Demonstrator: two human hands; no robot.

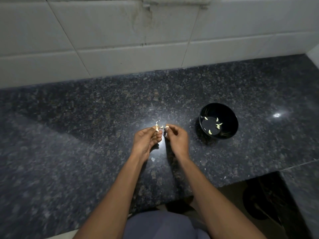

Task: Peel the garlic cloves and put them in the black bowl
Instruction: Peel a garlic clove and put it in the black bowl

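1. Above a dark granite counter (86, 135), the left hand (146, 140) pinches a garlic clove (157, 129) at its fingertips.
2. The right hand (176, 138) pinches another garlic piece (167, 126), close beside the left.
3. The black bowl (229, 116), holding peeled cloves (217, 125), stands to the right.

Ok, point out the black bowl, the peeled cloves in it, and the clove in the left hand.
black bowl (231, 116): head view, on its inner far wall.
peeled cloves (210, 132): head view, on the nearest clove on the bowl's floor.
clove in the left hand (157, 129): head view, on its pale body at the fingertips.
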